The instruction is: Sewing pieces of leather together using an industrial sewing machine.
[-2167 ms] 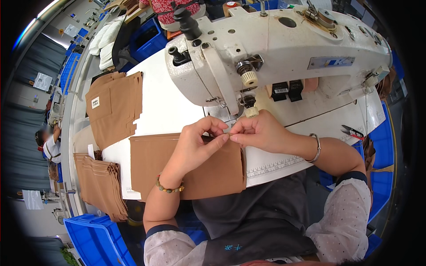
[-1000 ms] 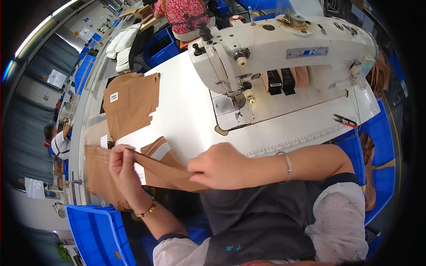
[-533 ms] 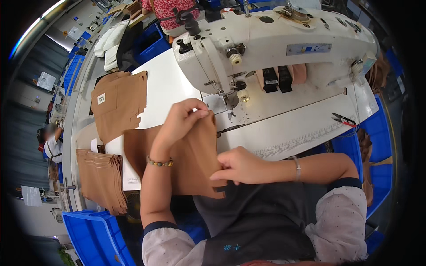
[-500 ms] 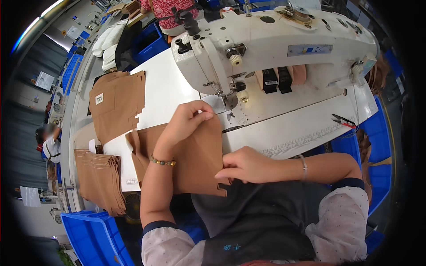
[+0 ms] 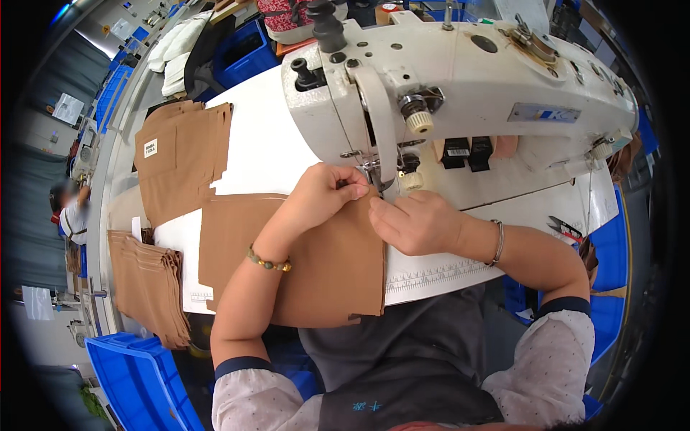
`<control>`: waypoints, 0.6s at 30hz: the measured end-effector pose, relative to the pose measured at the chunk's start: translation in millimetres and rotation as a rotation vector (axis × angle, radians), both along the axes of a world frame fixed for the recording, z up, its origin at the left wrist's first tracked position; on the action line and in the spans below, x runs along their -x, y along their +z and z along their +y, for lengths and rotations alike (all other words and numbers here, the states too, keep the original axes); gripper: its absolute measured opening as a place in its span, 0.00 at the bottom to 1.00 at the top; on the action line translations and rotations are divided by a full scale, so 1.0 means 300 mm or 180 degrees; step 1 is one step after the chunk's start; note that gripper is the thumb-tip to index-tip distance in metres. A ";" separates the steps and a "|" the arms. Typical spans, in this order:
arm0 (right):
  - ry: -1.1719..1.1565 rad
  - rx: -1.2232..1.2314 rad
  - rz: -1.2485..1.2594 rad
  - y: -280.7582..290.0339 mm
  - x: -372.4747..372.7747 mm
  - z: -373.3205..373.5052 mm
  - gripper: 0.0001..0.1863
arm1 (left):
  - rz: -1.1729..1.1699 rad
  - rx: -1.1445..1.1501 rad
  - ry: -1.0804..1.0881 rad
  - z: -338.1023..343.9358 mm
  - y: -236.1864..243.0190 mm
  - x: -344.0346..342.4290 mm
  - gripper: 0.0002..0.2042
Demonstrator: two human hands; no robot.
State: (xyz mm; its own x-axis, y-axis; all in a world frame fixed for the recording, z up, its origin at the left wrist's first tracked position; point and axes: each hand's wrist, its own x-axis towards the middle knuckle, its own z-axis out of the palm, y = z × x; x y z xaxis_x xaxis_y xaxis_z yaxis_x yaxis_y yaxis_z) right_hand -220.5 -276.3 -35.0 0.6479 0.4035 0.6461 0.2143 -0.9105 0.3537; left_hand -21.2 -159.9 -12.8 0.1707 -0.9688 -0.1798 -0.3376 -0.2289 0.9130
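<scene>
A brown fabric panel (image 5: 287, 298) lies flat on the white sewing table. My left hand (image 5: 320, 194) pinches its upper right corner just in front of the presser foot and needle area of the white sewing machine (image 5: 467, 86). My right hand (image 5: 413, 226) is closed on the panel's right edge, close to the left hand's fingertips; some of its fingers are hidden underneath. Brown cut pieces with a white label (image 5: 183, 158) lie at the upper left of the table, and a thick stack of brown pieces (image 5: 144, 287) sits at the lower left.
Small thread snips (image 5: 564, 226) rest at the table's right. Black and pink rolls (image 5: 467, 154) sit under the machine arm. Blue crates (image 5: 133, 373) stand at left, right and behind. A person in red patterned clothing (image 5: 295, 18) is across; a co-worker (image 5: 72, 212) works far left.
Since half a second ago the panel has flattened and shifted slightly toward the machine. My right hand has moved up along its right edge, beside my left hand's fingertips.
</scene>
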 end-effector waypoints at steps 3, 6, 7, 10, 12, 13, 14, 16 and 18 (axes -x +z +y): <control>0.0026 -0.0471 0.0149 -0.022 0.000 -0.009 0.06 | -0.1055 0.0191 0.0359 0.007 0.015 0.050 0.04; -0.0257 -0.0635 0.0938 -0.012 0.018 -0.010 0.14 | -0.1907 0.0457 0.0452 0.011 0.024 0.085 0.05; -0.0287 -0.0661 0.0957 -0.010 0.021 -0.013 0.14 | -0.2013 0.0479 0.0514 0.007 0.030 0.098 0.05; -0.0334 -0.0683 0.1048 0.004 0.026 -0.013 0.13 | -0.2195 0.0536 0.0623 0.013 0.035 0.110 0.06; -0.0364 -0.0681 0.1122 0.005 0.020 -0.013 0.13 | -0.2267 0.0574 0.0660 0.014 0.037 0.111 0.06; -0.0221 -0.0829 0.0906 0.004 0.012 -0.013 0.11 | -0.2268 0.0504 0.0674 0.013 0.039 0.112 0.06; -0.0082 -0.0976 0.0690 0.003 0.008 -0.013 0.09 | -0.2267 0.0434 0.0686 0.012 0.039 0.111 0.06; -0.0073 -0.0966 0.0693 0.000 0.009 -0.015 0.10 | -0.2209 0.0383 0.0665 0.011 0.032 0.100 0.06; -0.0076 -0.0958 0.0697 -0.007 0.009 -0.021 0.12 | -0.2147 0.0334 0.0633 0.000 0.034 0.089 0.06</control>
State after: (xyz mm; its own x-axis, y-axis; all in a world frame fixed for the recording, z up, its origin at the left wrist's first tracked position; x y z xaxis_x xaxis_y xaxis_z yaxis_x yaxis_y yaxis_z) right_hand -223.3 -282.6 -37.2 0.7908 0.1998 0.5786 0.2328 -0.9724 0.0176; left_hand -48.0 -159.8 -2.7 0.3873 -0.9141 0.1200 -0.7980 -0.2672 0.5403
